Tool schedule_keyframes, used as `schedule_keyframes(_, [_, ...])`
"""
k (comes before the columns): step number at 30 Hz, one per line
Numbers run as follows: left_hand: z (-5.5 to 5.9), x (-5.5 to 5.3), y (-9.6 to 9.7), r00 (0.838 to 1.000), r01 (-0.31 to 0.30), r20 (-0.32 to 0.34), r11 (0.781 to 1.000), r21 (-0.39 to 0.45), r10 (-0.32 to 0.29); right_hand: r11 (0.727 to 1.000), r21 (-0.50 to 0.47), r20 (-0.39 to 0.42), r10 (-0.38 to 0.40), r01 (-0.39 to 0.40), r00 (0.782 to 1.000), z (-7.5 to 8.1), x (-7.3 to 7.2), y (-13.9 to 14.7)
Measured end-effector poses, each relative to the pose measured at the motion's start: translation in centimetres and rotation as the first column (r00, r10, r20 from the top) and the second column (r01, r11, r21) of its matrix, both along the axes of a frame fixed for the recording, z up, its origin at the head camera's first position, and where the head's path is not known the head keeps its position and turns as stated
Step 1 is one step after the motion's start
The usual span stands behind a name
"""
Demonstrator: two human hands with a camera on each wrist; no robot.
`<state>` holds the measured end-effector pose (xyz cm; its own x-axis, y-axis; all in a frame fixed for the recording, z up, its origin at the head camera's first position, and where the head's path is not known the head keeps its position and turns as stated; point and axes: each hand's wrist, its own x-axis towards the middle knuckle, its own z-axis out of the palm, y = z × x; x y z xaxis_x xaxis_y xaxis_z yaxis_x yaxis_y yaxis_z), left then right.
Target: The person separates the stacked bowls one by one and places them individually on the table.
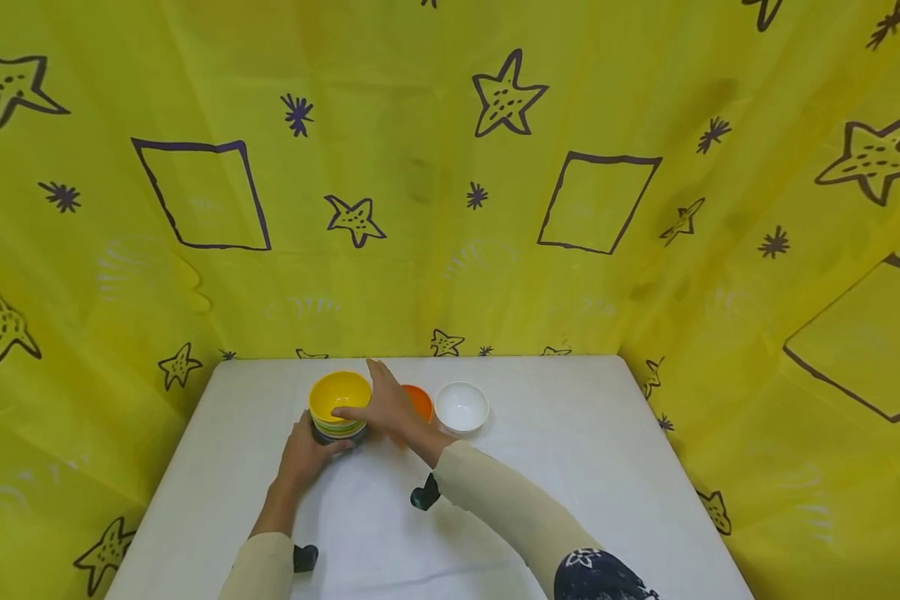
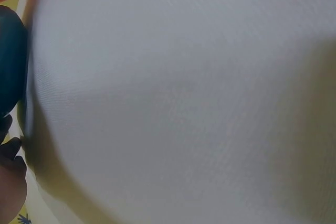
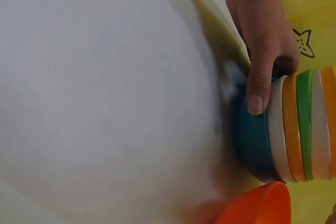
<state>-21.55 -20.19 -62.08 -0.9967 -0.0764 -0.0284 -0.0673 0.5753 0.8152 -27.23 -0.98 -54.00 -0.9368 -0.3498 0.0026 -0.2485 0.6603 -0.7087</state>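
A stack of nested bowls in several colours stands on the white table (image 1: 540, 483), with a yellow bowl (image 1: 337, 390) on top and a teal bowl (image 3: 253, 140) at the bottom. My left hand (image 1: 305, 454) grips the stack low down, its thumb lying along the teal bowl in the right wrist view. Over the right side of the yellow bowl is my right hand (image 1: 386, 408), fingers straight and spread, the thumb across the bowl's opening. An orange bowl (image 1: 418, 402) sits just right of the stack, partly hidden behind the right hand.
A white bowl (image 1: 461, 407) stands to the right of the orange one. Behind and beside the table hangs a yellow curtain (image 1: 435, 125) with drawn stars and four-sided outlines. The table's back edge lies close behind the bowls.
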Motion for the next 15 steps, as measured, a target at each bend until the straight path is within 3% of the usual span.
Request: schedule_keyframes(15, [0.05, -0.08, -0.21, 1.0, 0.02, -0.012, 1.0, 0.012, -0.02, 0.995, -0.001, -0.046, 0.103, -0.103, 0.994, -0.56, 0.34, -0.24])
